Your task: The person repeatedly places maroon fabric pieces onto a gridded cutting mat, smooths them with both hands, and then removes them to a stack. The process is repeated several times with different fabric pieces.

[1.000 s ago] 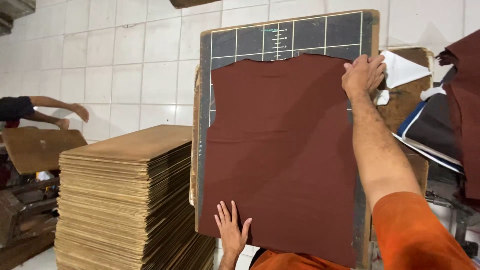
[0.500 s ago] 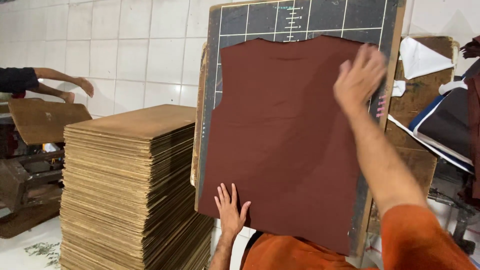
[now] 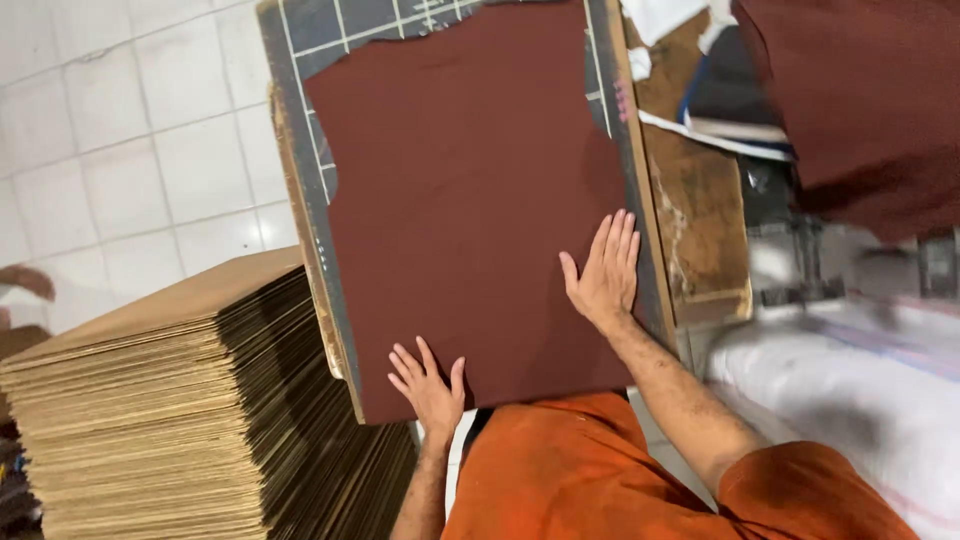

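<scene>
A dark brown fabric piece (image 3: 470,190) lies flat against a dark grey board with white grid lines (image 3: 330,40), which stands tilted in front of me. My left hand (image 3: 428,388) presses flat on the fabric's lower edge, fingers spread. My right hand (image 3: 603,268) rests flat on the fabric's right side, near the board's right edge, fingers together and pointing up. Neither hand holds anything. I wear orange clothing (image 3: 570,470).
A tall stack of brown cardboard sheets (image 3: 190,400) stands at the left. A white tiled wall (image 3: 130,150) is behind. At the right are a worn wooden board (image 3: 700,220), more dark brown cloth (image 3: 860,100) and white cloth (image 3: 850,390). Another person's hand (image 3: 25,282) shows at far left.
My right hand has slid down from the fabric's top right corner to its lower right side. The left hand stays at the bottom edge. The view has moved closer and tilted.
</scene>
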